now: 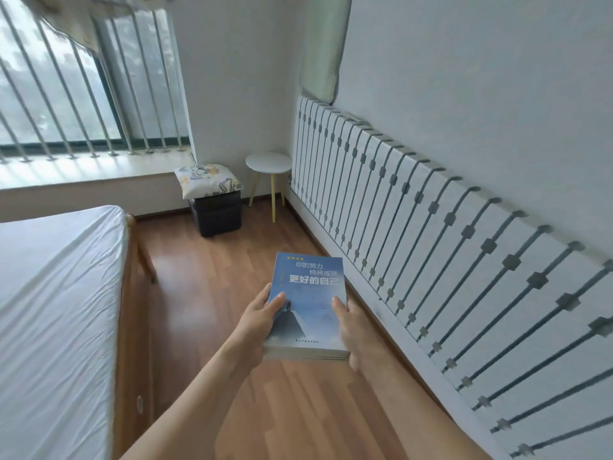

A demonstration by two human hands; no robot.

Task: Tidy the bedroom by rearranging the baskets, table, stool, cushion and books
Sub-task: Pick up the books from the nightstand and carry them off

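1. Blue-covered books [306, 293] were held over the wood floor [205, 293], between the bed [56, 293] and the wall.
2. Left hand [260, 315] clamped the left edge, thumb on the cover.
3. Right hand [353, 327] clamped the right edge the same way.
4. Cushion [207, 180] sat on the black stool [217, 215], beside the round desk [268, 162].

A small stack of books [306, 293], the top one blue with white Chinese lettering, lies flat and level between the left grip [262, 318] and the right grip [355, 330], thumbs on the cover. Well beyond the grips, a floral cushion [207, 180] sits on a black square stool [217, 214]. Just right of it stands a round white table [268, 162] on thin yellow legs.
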